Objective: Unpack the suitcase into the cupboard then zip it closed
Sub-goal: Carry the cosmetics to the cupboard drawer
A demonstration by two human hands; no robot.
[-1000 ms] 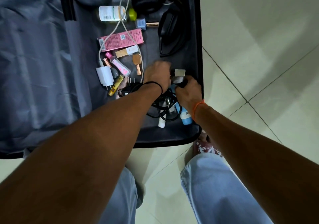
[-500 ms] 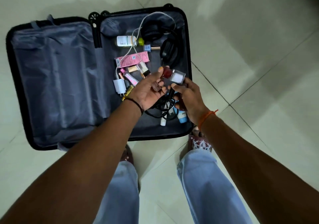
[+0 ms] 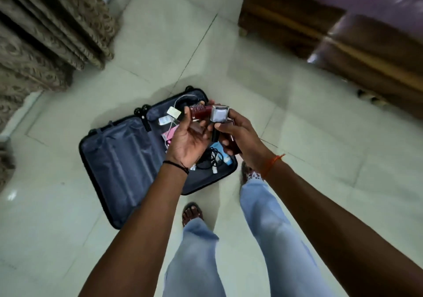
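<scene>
My left hand (image 3: 190, 136) and right hand (image 3: 238, 136) loosely held a dark red bottle (image 3: 200, 111) above the suitcase (image 3: 119, 159); loose fingers could drop it.

Dim indoor light, soft glare on floor tiles (image 3: 263, 72), motion blur on bed (image 3: 366, 33) upper right, wide-angle bending at edges

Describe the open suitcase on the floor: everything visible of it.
The suitcase lies fully open and flat on the pale tiled floor, dark shell outside, grey-blue fabric lining inside. Its near half looks bare, the lining creased in ridges. The far half still holds small items: a black cable, a pink packet, a white charger. Wheels show at the far edge. Neither hand touches it.
</scene>
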